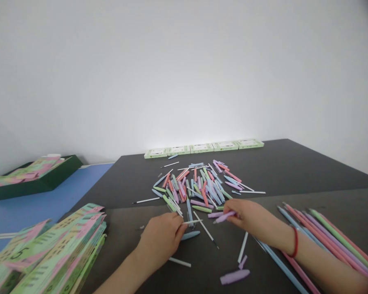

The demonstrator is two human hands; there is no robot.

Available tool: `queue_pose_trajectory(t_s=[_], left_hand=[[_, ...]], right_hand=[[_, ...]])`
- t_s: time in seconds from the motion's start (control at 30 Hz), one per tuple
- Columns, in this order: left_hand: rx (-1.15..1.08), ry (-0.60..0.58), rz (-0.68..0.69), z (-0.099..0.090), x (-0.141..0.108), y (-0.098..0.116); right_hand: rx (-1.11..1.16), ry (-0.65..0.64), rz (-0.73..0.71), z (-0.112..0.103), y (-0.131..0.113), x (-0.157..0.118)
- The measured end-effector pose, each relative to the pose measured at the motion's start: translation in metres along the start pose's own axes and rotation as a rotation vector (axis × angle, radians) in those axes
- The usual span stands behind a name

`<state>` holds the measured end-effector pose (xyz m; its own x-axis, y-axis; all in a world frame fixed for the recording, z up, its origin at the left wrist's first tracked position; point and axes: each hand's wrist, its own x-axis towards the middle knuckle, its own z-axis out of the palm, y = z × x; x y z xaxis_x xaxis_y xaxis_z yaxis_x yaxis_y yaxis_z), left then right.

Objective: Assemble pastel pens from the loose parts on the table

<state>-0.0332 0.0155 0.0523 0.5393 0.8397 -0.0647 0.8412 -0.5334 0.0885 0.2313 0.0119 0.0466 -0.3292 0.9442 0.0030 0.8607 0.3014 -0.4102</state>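
Purple plastic juts from our right hand (pixel 242 213), whose thumb and fingers pinch a tapered pen part (pixel 224 217) over the black table (pixel 119 232). Our left hand (pixel 161 233) is closed on a thin white stick (pixel 194 221), its free end pointing toward the right hand. Both held pieces are at the near edge of a heap of pen parts (pixel 199 185) in blue, green, coral and purple, with more white sticks among them. Closest to us lies a purple barrel (pixel 234 277), a small purple piece (pixel 243 262) just beyond it. Long coloured tubes (pixel 334 241) lie under and beside our right forearm, printed packets (pixel 61 249) are stacked at our left, and five pale green boxes (pixel 201 148) line the far edge.
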Motion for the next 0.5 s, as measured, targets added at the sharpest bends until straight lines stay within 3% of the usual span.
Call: queue_pose_trajectory(t_s=[0.17,0.27,0.37,0.5], left_hand=[[0.153,-0.023,-0.077,-0.003,0.0,0.001],[0.111,-0.058,-0.06,-0.004,0.001,0.0],[-0.089,-0.013,-0.073,-0.003,0.002,-0.003],[-0.582,0.066,-0.03,0.005,0.003,-0.003]], right_hand=[[-0.083,0.027,0.01,0.006,0.0,0.001],[-0.091,0.035,-0.019,0.009,0.001,0.002],[-0.155,0.057,-0.045,0.014,0.003,0.005],[-0.222,0.134,-0.04,0.02,-0.006,0.003]])
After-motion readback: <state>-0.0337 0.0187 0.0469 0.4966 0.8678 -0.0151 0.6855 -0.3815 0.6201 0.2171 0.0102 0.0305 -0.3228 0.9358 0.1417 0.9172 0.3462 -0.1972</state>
